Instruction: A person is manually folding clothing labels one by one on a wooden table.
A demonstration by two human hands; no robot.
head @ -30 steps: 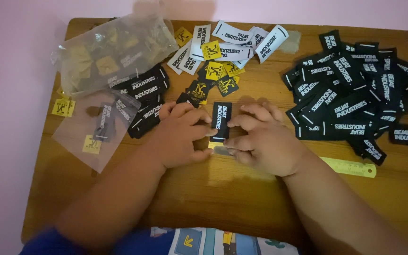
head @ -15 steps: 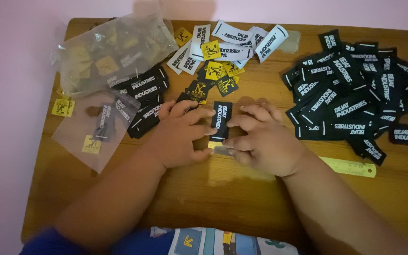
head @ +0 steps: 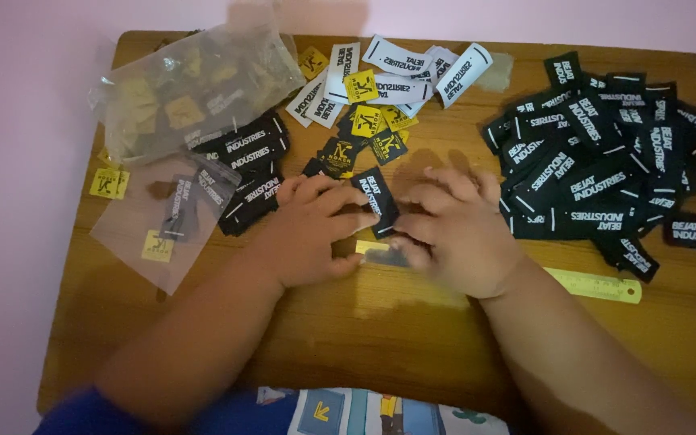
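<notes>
My left hand (head: 312,232) and my right hand (head: 454,231) meet at the middle of a wooden table (head: 380,338). Between their fingertips they pinch one black woven label (head: 374,200) with white lettering, held flat just above the wood. Under the fingers lies a yellow-green ruler (head: 598,285); it runs out to the right past my right wrist, and its left end is hidden by my fingers. A big heap of black labels (head: 598,165) lies right of my right hand.
White labels (head: 400,68) and small yellow square labels (head: 364,121) lie at the back centre. A full clear plastic bag (head: 195,89) and a flatter clear bag (head: 167,221) lie at the left, with a short stack of black labels (head: 247,153) between them.
</notes>
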